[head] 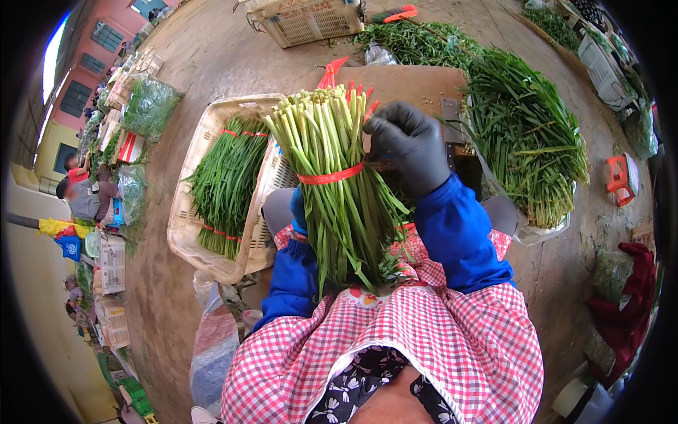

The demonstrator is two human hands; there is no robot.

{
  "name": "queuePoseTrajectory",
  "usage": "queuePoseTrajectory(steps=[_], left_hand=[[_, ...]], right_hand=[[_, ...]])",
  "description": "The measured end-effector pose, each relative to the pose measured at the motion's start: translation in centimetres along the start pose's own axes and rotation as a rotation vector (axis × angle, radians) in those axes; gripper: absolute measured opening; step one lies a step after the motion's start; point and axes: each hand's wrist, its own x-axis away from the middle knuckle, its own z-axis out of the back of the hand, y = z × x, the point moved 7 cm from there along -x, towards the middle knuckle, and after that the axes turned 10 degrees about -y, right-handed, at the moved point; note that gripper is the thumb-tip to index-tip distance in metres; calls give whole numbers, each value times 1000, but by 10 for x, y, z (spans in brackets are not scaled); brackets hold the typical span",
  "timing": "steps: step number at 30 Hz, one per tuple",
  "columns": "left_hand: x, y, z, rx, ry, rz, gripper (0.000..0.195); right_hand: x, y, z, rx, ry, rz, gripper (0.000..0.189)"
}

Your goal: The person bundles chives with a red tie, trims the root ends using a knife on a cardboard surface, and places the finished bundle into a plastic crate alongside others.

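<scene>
A thick bundle of long green leafy stalks, perhaps garlic chives [333, 212], stands before me with its pale cut ends up. A red band [332, 175] with writing circles it. My left hand [299, 212], in a blue glove, holds the bundle from its left side and is mostly hidden behind it. In a black glove, my right hand [410, 143] is curled at the bundle's upper right. Whether its fingers pinch anything is unclear. Red strips [335, 73] show behind the cut ends, above a low wooden table [418, 79].
A pale plastic crate [177, 212] with red-banded bundles [228, 175] stands at left. Loose greens [529, 132] are piled at right. Another crate [312, 24] and a broom head [394, 14] are beyond the table. A red stool [621, 180] stands far right; people [79, 183] sit far left.
</scene>
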Motion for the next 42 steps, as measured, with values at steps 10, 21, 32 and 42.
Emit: queuePoseTrajectory(steps=[10, 21, 32, 42], left_hand=[[7, 0, 2, 15, 6, 12, 52], [2, -17, 3, 52, 31, 10, 54], [-13, -21, -17, -107, 144, 69, 60], [-18, 1, -32, -548, 279, -95, 69]], right_hand=[[6, -50, 55, -34, -92, 400, 13], [-4, 8, 27, -215, 98, 114, 22], [3, -48, 17, 341, -229, 274, 57], [3, -78, 41, 357, -80, 467, 39]])
